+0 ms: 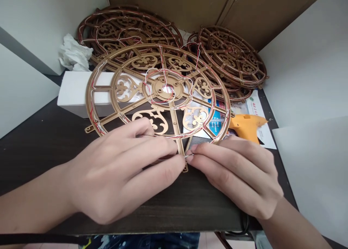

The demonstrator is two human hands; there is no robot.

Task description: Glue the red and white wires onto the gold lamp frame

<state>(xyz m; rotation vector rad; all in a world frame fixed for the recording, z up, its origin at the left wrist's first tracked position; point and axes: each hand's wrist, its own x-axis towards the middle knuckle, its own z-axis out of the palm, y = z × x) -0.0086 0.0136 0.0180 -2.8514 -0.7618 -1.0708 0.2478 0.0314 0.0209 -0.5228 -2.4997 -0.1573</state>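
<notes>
A round gold openwork frame (pixel 174 118) with scroll ornaments leans tilted in front of me, its near rim low between my hands. Red and white wires (pixel 192 93) run along its rings and loop around the hub. My left hand (pixel 122 169) is closed at the near rim, its fingertips by the lowest spoke end. Opposite it, my right hand (pixel 239 172) pinches a thin wire (pixel 189 155) between thumb and finger. Both sets of fingertips nearly meet there. What my left fingers hold, likely the same wire or the rim, is mostly hidden behind them.
The frame rests against a white box (pixel 76 93). Behind stand stacks of similar wired frames, one at left (pixel 130 15) and one at right (pixel 261 67). Crumpled tissue (pixel 74 53) lies at left. A yellow glue gun (pixel 247 127) sits on printed papers (pixel 268 133). White panels flank the dark table (pixel 168 212).
</notes>
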